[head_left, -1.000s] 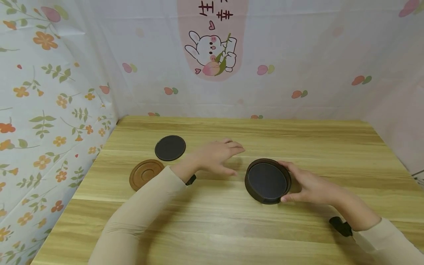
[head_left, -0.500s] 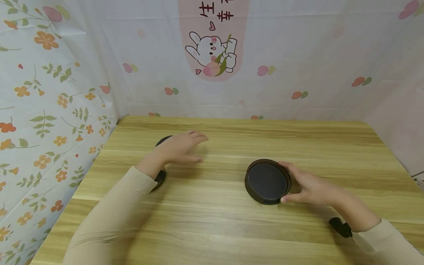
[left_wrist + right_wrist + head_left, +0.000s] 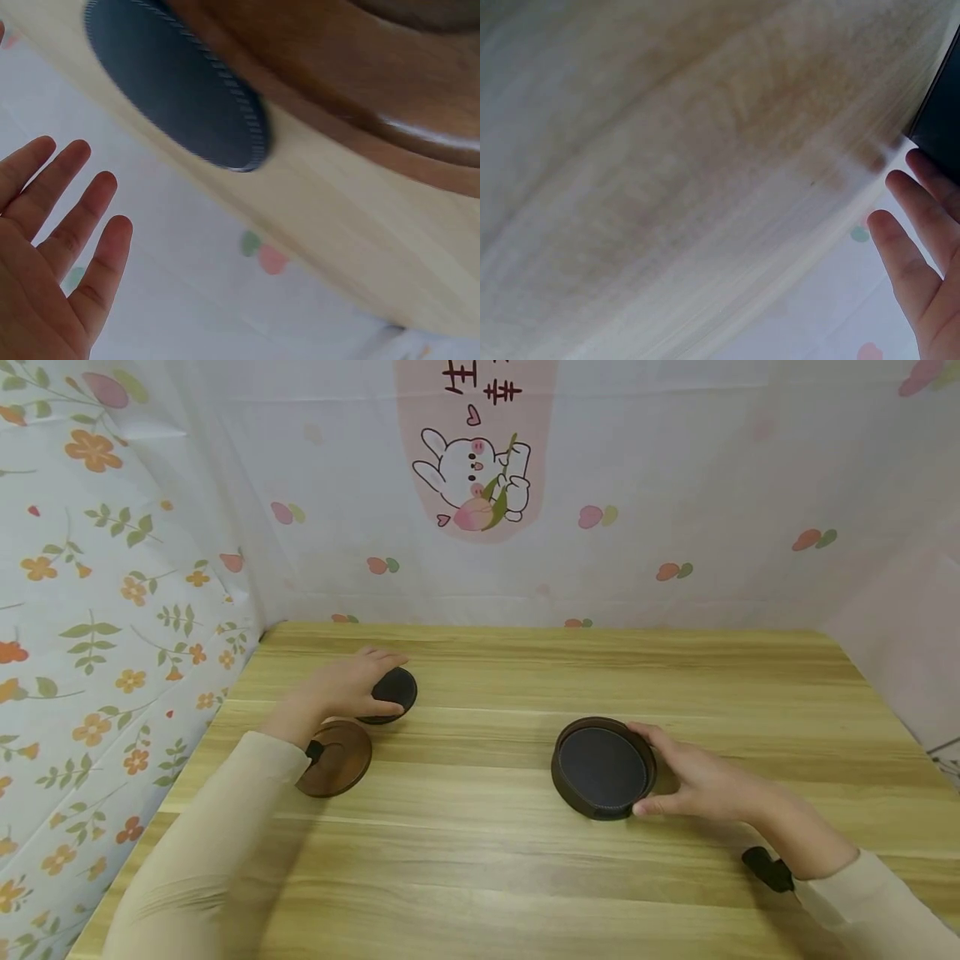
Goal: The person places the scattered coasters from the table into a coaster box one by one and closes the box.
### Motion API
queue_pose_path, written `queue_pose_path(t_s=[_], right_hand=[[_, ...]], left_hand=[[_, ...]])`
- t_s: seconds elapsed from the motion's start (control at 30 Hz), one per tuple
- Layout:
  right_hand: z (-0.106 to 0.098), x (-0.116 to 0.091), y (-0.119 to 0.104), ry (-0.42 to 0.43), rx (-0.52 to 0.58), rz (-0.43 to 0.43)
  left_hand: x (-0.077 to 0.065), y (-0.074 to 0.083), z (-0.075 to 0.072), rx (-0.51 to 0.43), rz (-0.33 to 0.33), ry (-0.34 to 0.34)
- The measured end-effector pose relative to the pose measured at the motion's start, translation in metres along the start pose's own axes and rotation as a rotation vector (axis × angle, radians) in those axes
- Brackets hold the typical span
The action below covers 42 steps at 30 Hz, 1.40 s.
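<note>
because it was round, the dark coaster [image 3: 399, 688] presented no long axis; it lay flat on the table [image 3: 480, 868], leftward, partly screened by the left hand [image 3: 339, 689], plainly the nearer, whose fingers were spread and empty. its smooth face showed pale stitching near the edge. a brown disc [image 3: 347, 767] lay just beside it. well rightward, the right hand [image 3: 701, 779] gripped the round holder [image 3: 567, 792] between thumb and fingers.

Grained wooden table [image 3: 480, 893] across the lower frame, with soft glare [image 3: 480, 831] at lower centre. White cloth backdrop [image 3: 667, 468] at upper centre and upper right, bearing 1 rabbit drawing [image 3: 467, 464] on a pink patch [image 3: 497, 420]; orange-flowered cloth [image 3: 105, 693] at left.
</note>
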State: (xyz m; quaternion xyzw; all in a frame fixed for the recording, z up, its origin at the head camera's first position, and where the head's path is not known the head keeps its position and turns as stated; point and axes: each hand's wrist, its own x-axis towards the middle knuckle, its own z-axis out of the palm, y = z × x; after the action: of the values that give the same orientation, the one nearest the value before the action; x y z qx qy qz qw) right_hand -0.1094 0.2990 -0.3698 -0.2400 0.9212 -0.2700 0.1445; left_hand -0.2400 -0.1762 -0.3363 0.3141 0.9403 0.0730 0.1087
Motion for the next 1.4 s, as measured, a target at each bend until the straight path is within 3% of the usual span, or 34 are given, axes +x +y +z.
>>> queue_pose_path(t_s=[0.33,0.6,1.4], right_hand=[[0.000,0.000,0.001,-0.002,0.000,0.004],[0.000,0.001,-0.001,-0.005,0.000,0.011],[0.002,-0.001,-0.002,0.002,0.004,0.019]], left_hand=[[-0.001,-0.027,0.003,-0.048,-0.093,-0.073],[0.000,-0.040,0.009,-0.097,-0.090,-0.100],[-0.001,-0.034,0.018,-0.027,-0.081,-0.092]])
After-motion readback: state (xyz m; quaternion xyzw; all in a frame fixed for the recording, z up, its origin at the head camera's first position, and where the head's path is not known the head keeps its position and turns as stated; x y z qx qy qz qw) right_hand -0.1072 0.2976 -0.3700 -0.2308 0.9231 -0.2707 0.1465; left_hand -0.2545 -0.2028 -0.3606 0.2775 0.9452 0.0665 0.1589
